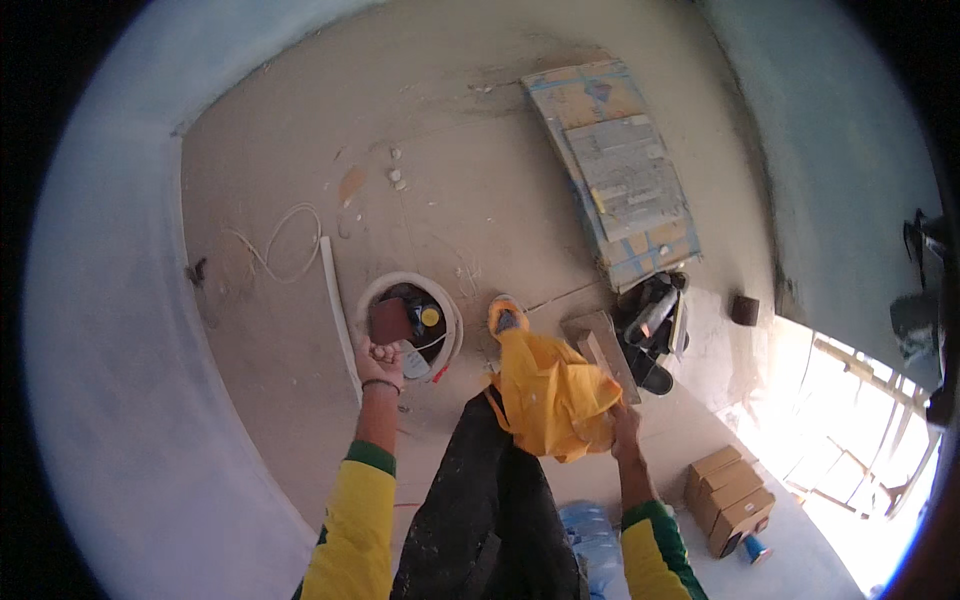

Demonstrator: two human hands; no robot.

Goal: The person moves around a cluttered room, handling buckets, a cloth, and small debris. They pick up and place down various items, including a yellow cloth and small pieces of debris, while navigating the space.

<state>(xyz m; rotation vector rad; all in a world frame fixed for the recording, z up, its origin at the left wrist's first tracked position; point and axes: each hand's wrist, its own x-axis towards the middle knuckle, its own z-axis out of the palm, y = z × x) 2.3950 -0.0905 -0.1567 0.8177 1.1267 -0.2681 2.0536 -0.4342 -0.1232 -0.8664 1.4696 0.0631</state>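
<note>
My left hand (pixel 382 362) pinches a reddish-brown square sheet that looks like sandpaper (pixel 390 322). It is over a white bucket (pixel 455 345), which holds dark items, a round yellow cap (pixel 430 317) and a pale cord. In front of my legs, my right hand (pixel 626 428) grips the edge of a crumpled orange-yellow plastic bag (pixel 552 390). That bag hangs partly over my shoe (pixel 507 314); its contents, if any, are hidden.
Right of the bag lie wooden boards (pixel 605 352) and a black pile of tools (pixel 655 320). A long cardboard box (pixel 590 95) is farther off. A white pipe (pixel 338 305) runs left of the bucket. Cardboard boxes (pixel 725 495) and clear bluish bottles (pixel 590 540) are near right.
</note>
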